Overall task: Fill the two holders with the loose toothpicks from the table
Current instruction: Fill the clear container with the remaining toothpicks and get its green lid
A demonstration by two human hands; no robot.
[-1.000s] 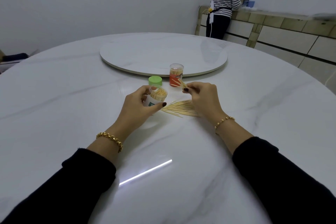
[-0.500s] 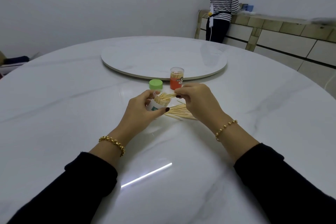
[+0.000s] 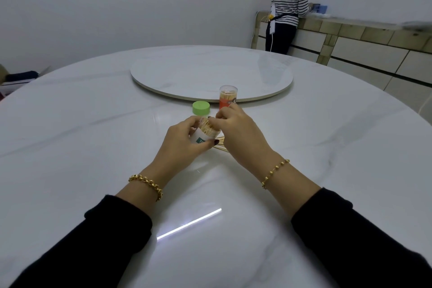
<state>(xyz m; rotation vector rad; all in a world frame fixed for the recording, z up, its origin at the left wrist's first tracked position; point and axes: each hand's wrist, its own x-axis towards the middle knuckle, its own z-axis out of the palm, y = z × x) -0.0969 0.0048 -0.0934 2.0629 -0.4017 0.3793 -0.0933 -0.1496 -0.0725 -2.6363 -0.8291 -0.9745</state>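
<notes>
left hand wrapped round the tilted white holder, right hand curled at its mouth, can't tell if it's pinching anything, loose toothpicks on the tabletop underneath.

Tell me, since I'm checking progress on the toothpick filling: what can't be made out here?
Head view:
- Loose toothpicks: mostly hidden under the right hand; number unclear.
- White holder: label partly covered by the left hand gripping it.
- Right hand's pinch: faces away; any toothpicks held unseen.
- Orange holder: base behind the right hand; fill too small to judge.
</notes>
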